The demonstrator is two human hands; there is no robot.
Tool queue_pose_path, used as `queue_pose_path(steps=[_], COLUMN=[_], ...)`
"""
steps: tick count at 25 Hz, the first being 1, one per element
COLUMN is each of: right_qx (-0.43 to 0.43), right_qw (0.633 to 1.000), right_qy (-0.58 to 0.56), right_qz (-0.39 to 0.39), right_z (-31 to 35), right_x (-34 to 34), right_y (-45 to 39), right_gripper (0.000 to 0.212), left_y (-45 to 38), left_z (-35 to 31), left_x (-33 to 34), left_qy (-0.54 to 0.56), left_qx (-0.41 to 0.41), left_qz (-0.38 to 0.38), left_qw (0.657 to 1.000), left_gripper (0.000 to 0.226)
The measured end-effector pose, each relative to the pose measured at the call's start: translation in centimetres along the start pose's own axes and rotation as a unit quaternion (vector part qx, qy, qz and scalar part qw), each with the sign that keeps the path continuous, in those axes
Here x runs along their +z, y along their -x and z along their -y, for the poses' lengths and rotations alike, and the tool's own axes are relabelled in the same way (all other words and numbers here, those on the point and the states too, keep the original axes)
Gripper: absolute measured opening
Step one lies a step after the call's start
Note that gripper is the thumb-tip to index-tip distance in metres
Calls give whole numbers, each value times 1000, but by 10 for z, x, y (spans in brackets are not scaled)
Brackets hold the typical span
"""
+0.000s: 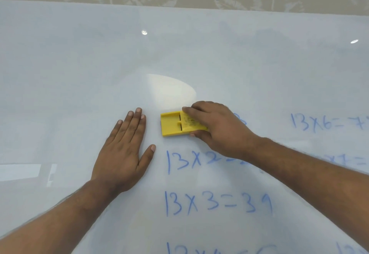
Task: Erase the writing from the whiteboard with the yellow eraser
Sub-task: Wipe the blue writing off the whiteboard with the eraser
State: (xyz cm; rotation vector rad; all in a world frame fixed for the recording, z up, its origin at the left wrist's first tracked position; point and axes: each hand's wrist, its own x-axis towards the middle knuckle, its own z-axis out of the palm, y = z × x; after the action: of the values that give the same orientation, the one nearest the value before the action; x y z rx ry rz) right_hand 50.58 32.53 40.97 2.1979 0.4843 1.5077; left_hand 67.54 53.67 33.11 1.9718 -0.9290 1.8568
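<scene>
A person's right hand (217,130) grips a yellow eraser (179,123), pressing it flat on a whiteboard (79,64) near the middle. The left hand (124,152) lies open, palm down on the board just left of the eraser, not touching it. Blue multiplication sums (215,203) run below and to the right.

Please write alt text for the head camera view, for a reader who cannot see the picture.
A person's right hand grips a yellow eraser flat against a whiteboard, at the top of a column of blue sums. The left hand rests open on the board, beside the eraser. Below, "13x3=39" is still readable, and the sum above it is partly hidden by the right arm.
</scene>
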Motion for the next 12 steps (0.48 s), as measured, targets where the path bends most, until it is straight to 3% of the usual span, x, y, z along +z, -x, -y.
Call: queue_pose_path(steps=[7,12], right_qx=[80,22], right_qw=[994,999], right_qy=[2,-28], right_qz=[-68,-39], right_z=[-9,13], right_x=[-7,7], right_y=[-27,-10], right_gripper=[57,58], left_y=[0,0], left_z=[-1,-1], left_x=[1,0], left_qy=[-3,3], left_qx=[0,4], left_qz=[-2,-10], left_qw=[1000,1000], left_gripper=[72,69])
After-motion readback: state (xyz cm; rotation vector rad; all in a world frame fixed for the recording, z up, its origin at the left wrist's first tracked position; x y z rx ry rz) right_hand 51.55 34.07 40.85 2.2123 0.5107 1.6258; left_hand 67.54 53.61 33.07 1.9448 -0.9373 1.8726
